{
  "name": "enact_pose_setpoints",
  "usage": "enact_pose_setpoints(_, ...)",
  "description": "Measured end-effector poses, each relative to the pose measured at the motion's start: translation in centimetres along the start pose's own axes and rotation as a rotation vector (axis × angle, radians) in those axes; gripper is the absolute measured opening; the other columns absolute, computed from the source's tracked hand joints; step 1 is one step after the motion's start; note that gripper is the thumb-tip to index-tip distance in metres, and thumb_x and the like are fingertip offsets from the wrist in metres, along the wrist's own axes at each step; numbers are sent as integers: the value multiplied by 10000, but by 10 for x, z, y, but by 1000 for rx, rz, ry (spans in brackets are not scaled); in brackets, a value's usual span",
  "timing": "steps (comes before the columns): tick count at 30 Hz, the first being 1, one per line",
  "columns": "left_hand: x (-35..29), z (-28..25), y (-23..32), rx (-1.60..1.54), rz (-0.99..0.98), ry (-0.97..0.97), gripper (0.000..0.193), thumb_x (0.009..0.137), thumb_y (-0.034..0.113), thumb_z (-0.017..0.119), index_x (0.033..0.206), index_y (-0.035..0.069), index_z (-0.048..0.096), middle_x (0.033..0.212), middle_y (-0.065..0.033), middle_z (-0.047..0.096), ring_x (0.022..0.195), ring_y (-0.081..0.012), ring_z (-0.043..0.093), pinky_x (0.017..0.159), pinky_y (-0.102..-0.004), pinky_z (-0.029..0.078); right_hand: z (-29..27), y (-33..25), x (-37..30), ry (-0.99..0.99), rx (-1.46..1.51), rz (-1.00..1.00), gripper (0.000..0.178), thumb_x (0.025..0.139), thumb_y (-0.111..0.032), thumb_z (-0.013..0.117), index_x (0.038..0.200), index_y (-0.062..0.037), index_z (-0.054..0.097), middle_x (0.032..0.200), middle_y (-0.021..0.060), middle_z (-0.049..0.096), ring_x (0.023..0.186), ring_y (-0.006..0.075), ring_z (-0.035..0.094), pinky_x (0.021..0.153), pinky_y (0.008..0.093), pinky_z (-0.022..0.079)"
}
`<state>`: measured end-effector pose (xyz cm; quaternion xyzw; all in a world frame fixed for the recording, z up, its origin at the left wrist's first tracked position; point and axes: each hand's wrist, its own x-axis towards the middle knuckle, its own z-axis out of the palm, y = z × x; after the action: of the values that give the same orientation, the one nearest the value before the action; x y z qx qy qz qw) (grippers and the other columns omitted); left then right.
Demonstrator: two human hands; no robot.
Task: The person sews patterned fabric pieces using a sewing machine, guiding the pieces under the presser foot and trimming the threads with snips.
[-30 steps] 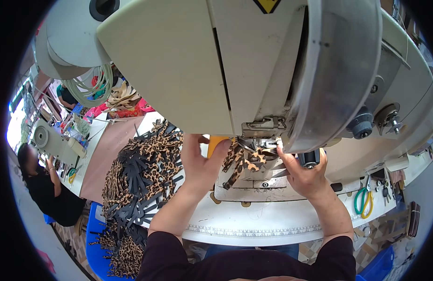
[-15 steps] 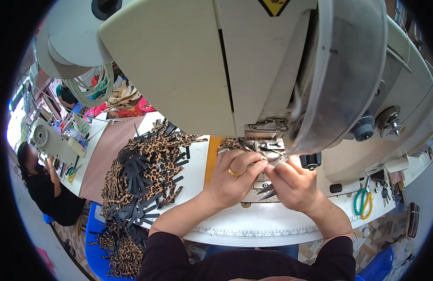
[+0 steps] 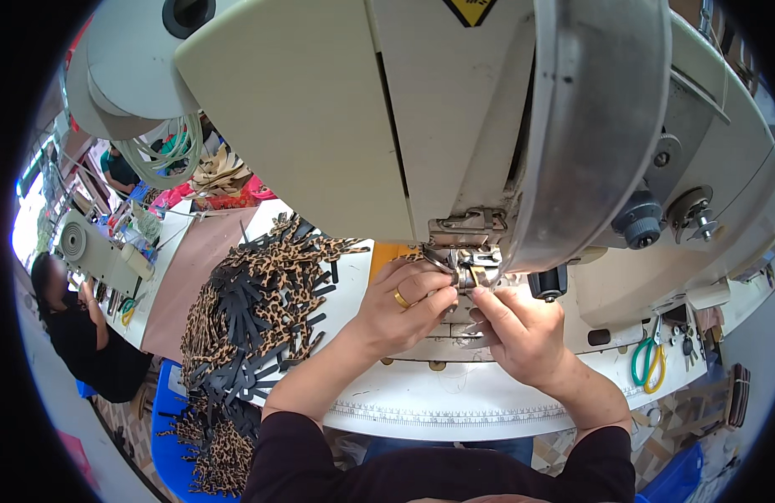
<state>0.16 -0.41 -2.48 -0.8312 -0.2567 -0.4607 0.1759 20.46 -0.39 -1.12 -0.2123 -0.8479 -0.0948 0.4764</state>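
Note:
My left hand [image 3: 403, 307], with a gold ring, is closed beside the sewing machine's presser foot [image 3: 471, 258]. Its thumb and fingers are pressed together; what they pinch is hidden. Close to its right, my right hand [image 3: 523, 332] is closed, with the pointed metal blades of small scissors [image 3: 478, 337] sticking out leftward from under the palm. At its thumb and forefinger tips lies a narrow tan strip [image 3: 478, 277], just in front of the foot. Whether those tips grip the strip or only touch it I cannot tell.
Leopard-print and black strips [image 3: 253, 302] lie heaped at left, hanging into a blue bin [image 3: 171, 427]. The machine head [image 3: 295, 126] overhangs my hands. Green-and-yellow-handled scissors [image 3: 647, 365] lie at right. A ruler [image 3: 455, 414] edges the table. Another person [image 3: 90, 327] sits far left.
My hands have drawn slightly apart, the left one moving a little left and nearer. The presser foot and tan strip now show between them. The scissors' blades have turned in the right hand.

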Motion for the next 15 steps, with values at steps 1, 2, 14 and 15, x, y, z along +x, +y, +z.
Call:
enact_pose_setpoints(1,1,1,1,3,6,8,351,607,58,711,942,79,606,933,-35,584,847,-229,585,732,-351,464,-3,1,0,-21,-12,10,182,678,-55,661,854,-36,618,654,28,552,534,178,527,447,309,374)
enact_pose_setpoints(2,1,2,2,1,8,8,351,607,58,711,942,79,606,933,-35,584,847,-229,585,732,-351,464,-6,0,0,-20,-13,12,182,678,-55,661,854,-36,618,654,28,552,534,178,527,447,309,374)
enact_pose_setpoints(14,-12,6,-13,-320,-490,-34,234,787,105,621,1004,18,606,860,-67,622,772,-192,590,735,-296,457,-28,8,3,-44,40,155,200,671,-23,665,847,-64,577,624,55,521,553,247,527,497,362,410)
enact_pose_setpoints(15,-9,15,-15,-321,-489,-32,234,787,105,621,1004,18,606,860,-67,622,772,-192,590,735,-296,457,-29,10,1,13,16,205,178,695,-30,674,847,-48,582,668,82,564,561,257,547,510,348,424)
